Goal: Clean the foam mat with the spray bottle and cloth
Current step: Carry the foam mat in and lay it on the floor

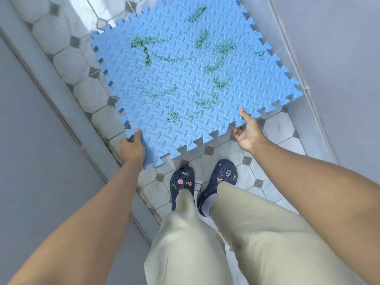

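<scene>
The step in hand looks like laying the foam mat [185, 79] down stain-side up. It goes best if both hands lower the near edge level and together, so the tile lands flat and square in the narrow floor space. The interlocking teeth should not fold under.

The left hand [131, 148] pinches the near left corner, with the thumb [137, 133] on the textured top and the fingers wrapped beneath, out of sight. The right hand [247, 130] takes the near edge further right. Its thumb [245, 115] lies on top and its fingers curl under the teeth, though how firmly they press the underside is hard to tell from here. Neither hand is spread flat, and both are closed on the foam.

The mat is a blue jigsaw-edged tile, held out in front of the person above the octagonal floor tiles [283, 128], its near edge clearly lifted. Green stains [144, 44] smear across much of its upper face. Just behind the near edge stand the person's navy clogs [182, 183]. Neither spray bottle nor cloth is in view, so judging by this, the cleaning itself has not begun
</scene>
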